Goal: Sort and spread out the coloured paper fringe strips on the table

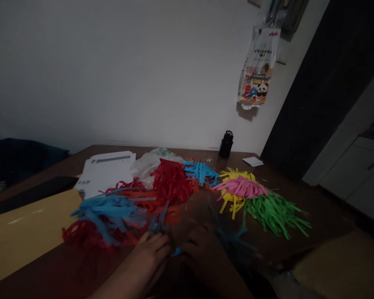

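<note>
My left hand (152, 251) is at the bottom centre, fingers curled and closed on blue strips (158, 220) that stick out ahead of it. Close beside it is my right hand (199, 247), dim and blurred, with its fingers bent inward. A small bright blue piece (176, 251) shows between the two hands, seemingly pinched by both. More blue strips (235, 238) fan out past my right hand, smeared by motion. Left of my left hand lie a light blue bundle (112, 209) and a dark red bundle (84, 236), over orange strips (171, 216).
Farther back on the brown table (199, 207) are a red bundle (171, 180), a blue one (201, 172), pink (241, 187), yellow (232, 205) and green (274, 211) ones. White papers (106, 170), a clear plastic bag (146, 166), a yellow envelope (34, 228) and a black bottle (226, 144) surround them.
</note>
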Demonstrator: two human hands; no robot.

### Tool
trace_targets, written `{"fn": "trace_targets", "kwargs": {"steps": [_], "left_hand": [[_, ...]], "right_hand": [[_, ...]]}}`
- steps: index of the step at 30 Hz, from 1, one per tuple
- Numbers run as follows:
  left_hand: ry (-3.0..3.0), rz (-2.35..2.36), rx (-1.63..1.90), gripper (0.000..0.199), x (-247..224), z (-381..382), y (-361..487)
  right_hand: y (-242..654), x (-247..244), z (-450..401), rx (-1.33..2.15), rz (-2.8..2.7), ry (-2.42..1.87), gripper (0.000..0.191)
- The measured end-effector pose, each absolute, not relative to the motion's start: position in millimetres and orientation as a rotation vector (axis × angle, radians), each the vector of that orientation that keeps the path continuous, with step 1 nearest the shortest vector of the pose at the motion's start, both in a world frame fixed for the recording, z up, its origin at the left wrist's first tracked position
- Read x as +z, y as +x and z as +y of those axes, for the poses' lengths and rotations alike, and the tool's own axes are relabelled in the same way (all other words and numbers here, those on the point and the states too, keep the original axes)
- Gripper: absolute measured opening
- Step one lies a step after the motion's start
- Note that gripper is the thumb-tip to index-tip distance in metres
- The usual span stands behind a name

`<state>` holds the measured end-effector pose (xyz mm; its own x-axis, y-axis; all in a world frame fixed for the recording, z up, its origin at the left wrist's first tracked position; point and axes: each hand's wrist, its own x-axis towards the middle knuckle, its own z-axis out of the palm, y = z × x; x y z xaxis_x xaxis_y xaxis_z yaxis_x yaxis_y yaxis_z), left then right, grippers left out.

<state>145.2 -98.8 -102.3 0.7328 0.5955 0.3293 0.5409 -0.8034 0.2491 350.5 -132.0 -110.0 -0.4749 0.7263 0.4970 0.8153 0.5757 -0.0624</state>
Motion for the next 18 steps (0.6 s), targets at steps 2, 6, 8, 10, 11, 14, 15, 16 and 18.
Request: {"fn": "trace_targets", "kwargs": {"steps": [2, 6, 8, 10, 11, 14, 15, 16, 18], "left_hand": [[2.773, 0.959, 0.519, 0.025, -96.6, -97.6, 146.2], [2.721, 1.000, 0.506, 0.024, -90.6, -96.3, 147.0], [2.744, 0.976, 0.543, 0.024, -89.6, -98.0, 147.4], [2.788, 0.952, 0.617, 0.024, -90.3, -99.2, 147.3], [2.809, 0.942, 0.652, 0.024, -91.4, -99.0, 146.7], [2.831, 0.941, 0.710, 0.020, -97.5, -95.9, 142.1], [2.830, 0.947, 0.714, 0.019, -99.9, -94.7, 139.9], [2.826, 0.954, 0.710, 0.019, -102.2, -93.7, 137.8], [2.800, 1.009, 0.689, 0.022, -105.2, -93.4, 135.3]], "right_hand": [[344.9, -109.9, -128.1, -0.349, -2.373, -1.179, 0.015], [337.4, -113.7, -121.0, -0.453, -2.416, -1.126, 0.019], [335.6, -116.1, -118.8, -0.446, -2.410, -1.128, 0.021], [335.1, -117.5, -117.7, -0.436, -2.406, -1.145, 0.019], [335.6, -117.7, -117.7, -0.430, -2.410, -1.155, 0.019], [342.2, -117.0, -120.7, -0.426, -2.423, -1.192, 0.020], [346.3, -116.8, -122.6, -0.427, -2.412, -1.218, 0.019], [351.0, -116.8, -124.8, -0.418, -2.393, -1.253, 0.016], [360.7, -117.8, -129.1, -0.387, -2.336, -1.336, 0.009]]}}
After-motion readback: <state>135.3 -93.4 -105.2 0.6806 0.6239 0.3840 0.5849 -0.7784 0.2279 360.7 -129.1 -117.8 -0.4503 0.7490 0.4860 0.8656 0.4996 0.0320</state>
